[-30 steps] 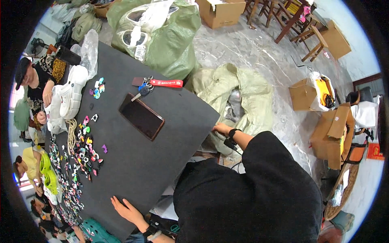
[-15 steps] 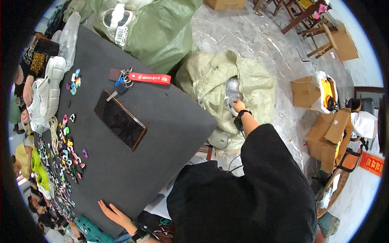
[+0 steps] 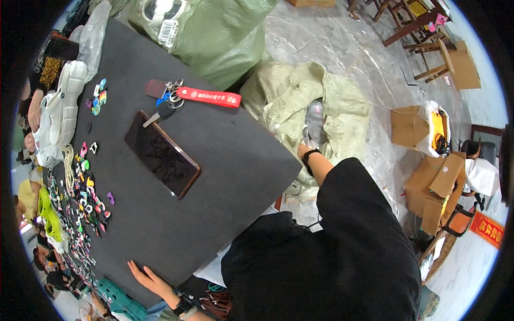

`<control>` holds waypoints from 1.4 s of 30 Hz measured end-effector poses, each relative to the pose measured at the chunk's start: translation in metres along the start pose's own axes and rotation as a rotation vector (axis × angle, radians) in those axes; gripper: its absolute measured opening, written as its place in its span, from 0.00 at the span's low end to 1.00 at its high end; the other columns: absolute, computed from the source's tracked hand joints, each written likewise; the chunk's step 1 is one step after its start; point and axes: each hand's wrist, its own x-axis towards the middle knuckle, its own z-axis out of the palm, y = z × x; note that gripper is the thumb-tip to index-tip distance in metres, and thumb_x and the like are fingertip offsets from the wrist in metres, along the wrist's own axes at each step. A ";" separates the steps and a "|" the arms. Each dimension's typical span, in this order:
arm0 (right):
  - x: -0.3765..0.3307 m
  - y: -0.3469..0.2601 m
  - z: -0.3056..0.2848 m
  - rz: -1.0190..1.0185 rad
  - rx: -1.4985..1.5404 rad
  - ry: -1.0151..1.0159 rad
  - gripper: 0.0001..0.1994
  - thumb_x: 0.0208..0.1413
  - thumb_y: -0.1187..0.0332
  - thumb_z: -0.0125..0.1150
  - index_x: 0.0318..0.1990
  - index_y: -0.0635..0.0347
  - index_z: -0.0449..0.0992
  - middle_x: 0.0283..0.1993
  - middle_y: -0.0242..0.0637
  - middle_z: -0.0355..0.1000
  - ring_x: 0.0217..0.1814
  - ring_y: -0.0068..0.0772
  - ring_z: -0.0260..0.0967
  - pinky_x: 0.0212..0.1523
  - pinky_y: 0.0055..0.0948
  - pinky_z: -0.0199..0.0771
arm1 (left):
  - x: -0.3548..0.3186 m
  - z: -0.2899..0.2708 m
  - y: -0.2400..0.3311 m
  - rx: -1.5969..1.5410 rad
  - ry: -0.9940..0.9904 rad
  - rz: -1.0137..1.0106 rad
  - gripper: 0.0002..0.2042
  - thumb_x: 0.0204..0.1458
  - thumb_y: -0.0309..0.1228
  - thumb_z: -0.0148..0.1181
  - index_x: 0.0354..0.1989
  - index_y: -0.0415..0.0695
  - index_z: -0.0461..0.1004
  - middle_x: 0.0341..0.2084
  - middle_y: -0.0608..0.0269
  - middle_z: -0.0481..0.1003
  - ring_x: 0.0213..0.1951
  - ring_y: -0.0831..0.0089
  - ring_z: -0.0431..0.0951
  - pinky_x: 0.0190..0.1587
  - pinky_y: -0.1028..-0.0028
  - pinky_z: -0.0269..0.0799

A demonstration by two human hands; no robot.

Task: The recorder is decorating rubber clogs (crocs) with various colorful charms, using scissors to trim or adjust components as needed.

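My left hand point(image 3: 151, 281) lies on the dark grey tabletop point(image 3: 241, 182) near its front edge, fingers stretched out and holding nothing. To the right of the table, my right hand point(image 3: 303, 150) reaches down at the mouth of a pale green woven sack point(image 3: 348, 117). Its fingers are hidden by the sack's folds, so what they hold cannot be made out. Clear plastic wrapping point(image 3: 314, 120) shows inside the sack's opening. A smartphone point(image 3: 163, 155) lies on the table, with a bunch of keys point(image 3: 170, 106) on a red strap point(image 3: 214, 97) by its upper end.
Small colourful shoe charms point(image 3: 88, 208) are strewn along the table's left side. White clogs point(image 3: 67, 107), lime clogs point(image 3: 49, 214) and a teal clog point(image 3: 120, 302) stand along that edge, near other people. A bigger green sack point(image 3: 225, 43) rises behind; cardboard boxes point(image 3: 436, 187) stand right.
My right hand has moved left and slightly down, and its fingers have gone out of sight at the sack. The sack's opening has shifted shape. My left hand stays in place.
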 end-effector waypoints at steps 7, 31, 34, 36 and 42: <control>0.003 0.061 0.000 -0.305 -0.017 0.167 0.24 0.58 0.49 0.47 0.51 0.56 0.76 0.54 0.50 0.73 0.59 0.50 0.69 0.55 0.43 0.68 | -0.001 -0.002 -0.010 0.006 0.020 0.028 0.23 0.65 0.36 0.43 0.64 0.36 0.61 0.65 0.47 0.59 0.67 0.54 0.58 0.68 0.60 0.49; -0.426 0.174 -0.297 -0.709 1.500 1.471 0.20 0.45 0.66 0.69 0.47 0.61 0.75 0.42 0.32 0.74 0.42 0.28 0.71 0.46 0.26 0.69 | -0.002 0.003 -0.007 0.075 0.102 0.036 0.23 0.64 0.39 0.46 0.64 0.40 0.63 0.65 0.52 0.60 0.67 0.55 0.58 0.69 0.55 0.48; -0.489 0.139 -0.324 -0.964 1.610 1.478 0.21 0.50 0.64 0.64 0.50 0.62 0.73 0.45 0.34 0.75 0.45 0.32 0.72 0.48 0.31 0.71 | -0.007 0.002 -0.008 0.080 0.127 0.031 0.23 0.64 0.39 0.45 0.63 0.39 0.64 0.65 0.51 0.60 0.67 0.55 0.58 0.68 0.53 0.48; -0.525 0.094 -0.338 -1.197 1.698 1.393 0.22 0.52 0.61 0.62 0.52 0.62 0.72 0.47 0.37 0.75 0.46 0.36 0.73 0.50 0.36 0.73 | -0.014 -0.003 -0.011 0.099 0.118 0.053 0.22 0.63 0.38 0.47 0.62 0.38 0.65 0.65 0.49 0.61 0.66 0.53 0.59 0.68 0.54 0.49; -0.557 -0.041 -0.369 -1.496 1.889 1.228 0.28 0.59 0.49 0.51 0.58 0.60 0.69 0.58 0.41 0.70 0.60 0.45 0.67 0.58 0.48 0.69 | -0.015 -0.026 -0.005 -0.428 0.170 0.016 0.23 0.53 0.33 0.58 0.57 0.37 0.67 0.56 0.46 0.68 0.60 0.48 0.65 0.64 0.55 0.55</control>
